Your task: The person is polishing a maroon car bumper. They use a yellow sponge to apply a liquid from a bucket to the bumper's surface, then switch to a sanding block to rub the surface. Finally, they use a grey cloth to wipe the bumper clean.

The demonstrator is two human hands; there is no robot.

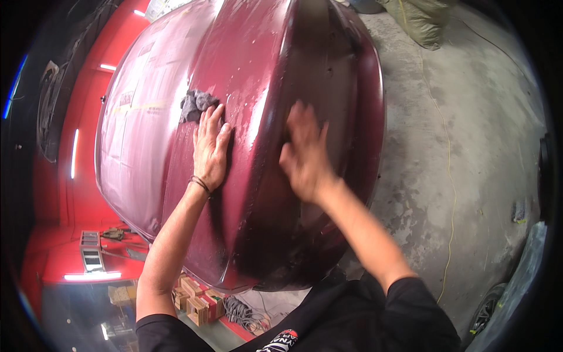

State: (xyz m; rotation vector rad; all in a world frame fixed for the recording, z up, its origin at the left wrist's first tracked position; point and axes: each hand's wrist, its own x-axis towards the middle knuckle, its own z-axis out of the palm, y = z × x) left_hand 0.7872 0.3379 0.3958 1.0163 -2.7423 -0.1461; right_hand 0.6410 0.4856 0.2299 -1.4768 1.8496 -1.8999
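A wet, dark red car body (239,76) fills the middle of the view, with drops and streaks across its paint. My left hand (210,149) lies flat on the upper red panel, fingers stretched forward. Right beside those fingertips is a crumpled grey cloth (196,104); whether they press on it I cannot tell. My right hand (307,154) is over the darker, sloping panel (319,76) to the right. Motion blurs it, but its thumb and fingers look apart, and nothing shows in them. Its palm side is hidden.
Pale, translucent sheeting (146,111) with tape covers the car's left part. Thin yellow cord (450,176) runs along the concrete floor (410,193). Wooden blocks (198,302) and coiled cable (240,311) lie lower left. A wheel (487,308) stands lower right, an olive bag (419,23) far right.
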